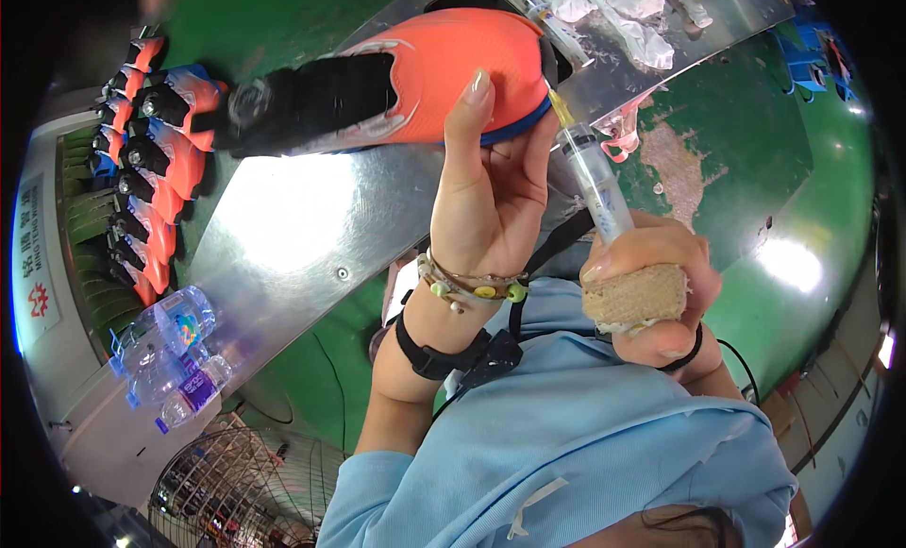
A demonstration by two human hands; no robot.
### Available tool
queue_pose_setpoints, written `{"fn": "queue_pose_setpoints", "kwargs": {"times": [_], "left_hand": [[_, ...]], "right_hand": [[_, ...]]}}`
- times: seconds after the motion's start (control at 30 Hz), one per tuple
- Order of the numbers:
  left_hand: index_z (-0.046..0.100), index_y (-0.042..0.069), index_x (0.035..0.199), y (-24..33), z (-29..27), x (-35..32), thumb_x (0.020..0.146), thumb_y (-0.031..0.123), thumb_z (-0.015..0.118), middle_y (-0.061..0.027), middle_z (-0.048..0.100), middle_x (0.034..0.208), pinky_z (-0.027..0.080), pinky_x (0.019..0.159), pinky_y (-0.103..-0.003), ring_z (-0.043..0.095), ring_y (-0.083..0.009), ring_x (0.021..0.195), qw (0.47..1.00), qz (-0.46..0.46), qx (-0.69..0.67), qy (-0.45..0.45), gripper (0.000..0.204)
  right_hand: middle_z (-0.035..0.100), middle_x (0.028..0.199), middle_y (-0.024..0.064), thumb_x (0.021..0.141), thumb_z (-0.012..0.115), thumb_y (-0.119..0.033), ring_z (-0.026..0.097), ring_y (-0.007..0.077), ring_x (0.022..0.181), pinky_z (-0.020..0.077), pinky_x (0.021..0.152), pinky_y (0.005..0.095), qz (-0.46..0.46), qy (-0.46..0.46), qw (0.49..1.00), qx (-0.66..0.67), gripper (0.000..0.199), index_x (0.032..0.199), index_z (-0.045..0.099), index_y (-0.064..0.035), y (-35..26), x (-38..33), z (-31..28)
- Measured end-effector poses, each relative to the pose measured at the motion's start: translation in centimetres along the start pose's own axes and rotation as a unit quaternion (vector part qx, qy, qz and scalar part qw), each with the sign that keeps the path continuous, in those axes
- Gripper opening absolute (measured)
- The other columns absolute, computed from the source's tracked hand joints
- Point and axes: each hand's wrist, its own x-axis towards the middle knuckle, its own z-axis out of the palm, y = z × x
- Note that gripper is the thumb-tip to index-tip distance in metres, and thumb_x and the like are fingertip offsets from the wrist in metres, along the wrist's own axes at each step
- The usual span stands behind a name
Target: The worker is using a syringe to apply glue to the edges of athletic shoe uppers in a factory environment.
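Two bare hands meet at the toe of an orange sports shoe [444, 67] that lies on a tilted metal work table [311, 227], its toe pointing right and its black tongue and round lace dial toward the left. The left hand [486, 194] grasps the toe end from below, thumb pressed up against the orange upper and the other fingers curled around the blue sole edge; a beaded bracelet [472, 286] and a black wrist strap [439, 359] sit on that forearm. The right hand [651, 293] is clenched around a clear plastic syringe [595, 175] and a tan block of sponge-like material [634, 295] held under the fingers; the syringe points up and to the left, and its yellowish nozzle touches the shoe at the sole edge, just right of the left fingertips. A row of matching orange-and-black shoes [151, 161] stands at the far left beside a grey machine [57, 265]. Several clear plastic water bottles [170, 345] lie near the left, below the table's edge. Crumpled white rags or gloves [628, 15] rest on the far right part of the table. A green floor [783, 170] shows to the right, and a wire fan guard [245, 491] shows at the near left, next to the person's light blue sleeve [566, 435].
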Motion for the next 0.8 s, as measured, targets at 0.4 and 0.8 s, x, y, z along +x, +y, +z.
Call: {"fn": "queue_pose_setpoints", "kwargs": {"times": [0.4,0.8], "left_hand": [[0.058,0.005,0.099,1.8,1.2,-0.8,0.079,0.021,0.066,-0.0022,0.061,0.095,0.052,0.081,-0.026,0.060,-0.0128,0.087,0.998,-0.040,-0.027,0.038,0.027],[0.053,0.005,0.105,14.3,-4.8,8.1,0.086,0.029,0.054,-0.0060,0.062,0.082,0.051,0.064,-0.021,0.064,-0.0179,0.071,0.971,0.138,0.187,0.047,0.031]], "right_hand": [[0.057,0.062,0.0091,0.078,0.060,-0.038,0.053,0.0167,0.050,0.0404,0.043,0.0254,-0.041,0.073,0.997,0.002,0.045,0.087,0.056,0.0064,1.3,-0.7,1.3],[0.056,0.070,0.0086,0.087,0.048,-0.038,0.053,0.0118,0.051,0.0423,0.046,0.0220,-0.030,0.223,0.966,-0.131,0.044,0.092,0.051,0.0056,2.9,-0.9,-4.4]]}}
